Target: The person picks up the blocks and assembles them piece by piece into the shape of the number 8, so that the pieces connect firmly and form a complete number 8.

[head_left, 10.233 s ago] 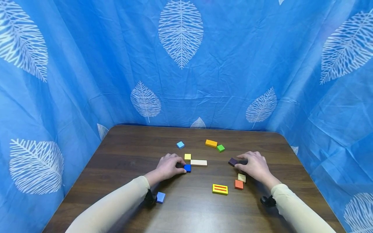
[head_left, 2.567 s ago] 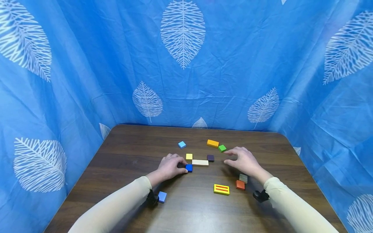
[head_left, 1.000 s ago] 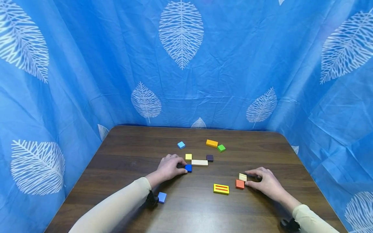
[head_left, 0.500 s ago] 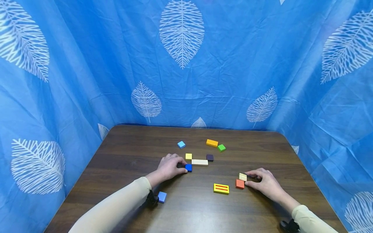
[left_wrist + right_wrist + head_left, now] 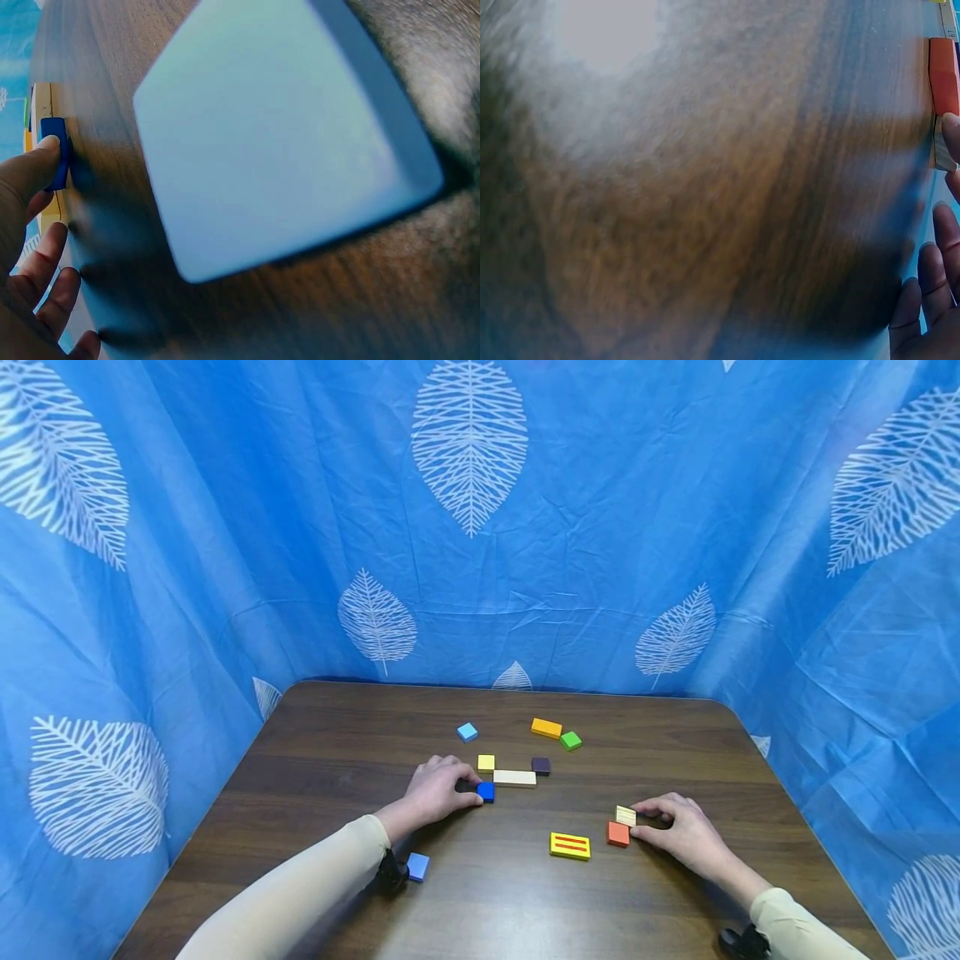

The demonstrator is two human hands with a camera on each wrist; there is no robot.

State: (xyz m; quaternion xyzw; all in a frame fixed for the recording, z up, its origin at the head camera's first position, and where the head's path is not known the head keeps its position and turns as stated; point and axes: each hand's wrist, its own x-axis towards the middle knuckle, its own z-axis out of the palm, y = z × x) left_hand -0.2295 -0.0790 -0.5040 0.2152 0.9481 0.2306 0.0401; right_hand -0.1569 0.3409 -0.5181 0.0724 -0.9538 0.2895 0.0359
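Observation:
My left hand (image 5: 435, 790) pinches a dark blue block (image 5: 486, 792) between thumb and forefinger, low on the table. Beside that block lie a long cream block (image 5: 514, 779) and a small yellow block (image 5: 486, 763). A dark purple block (image 5: 541, 766) sits just behind the cream block's right end. On the right, thumb and forefinger of my right hand (image 5: 684, 832) hold the right side of a pale striped block (image 5: 626, 815). An orange-red block (image 5: 618, 834) lies right against its near side. In the right wrist view the thumb partly covers the striped block (image 5: 943, 154).
Toward the back lie a light blue block (image 5: 467, 732), an orange block (image 5: 547, 727) and a green block (image 5: 571, 741). A yellow block with red stripes (image 5: 570, 846) lies in front. Close by my left wrist is a periwinkle block (image 5: 417, 867). A blue curtain (image 5: 465, 610) hangs behind the table.
My right hand has set the dark purple block near the cream block, let go, and come back right to the striped block. My left hand stays on the dark blue block.

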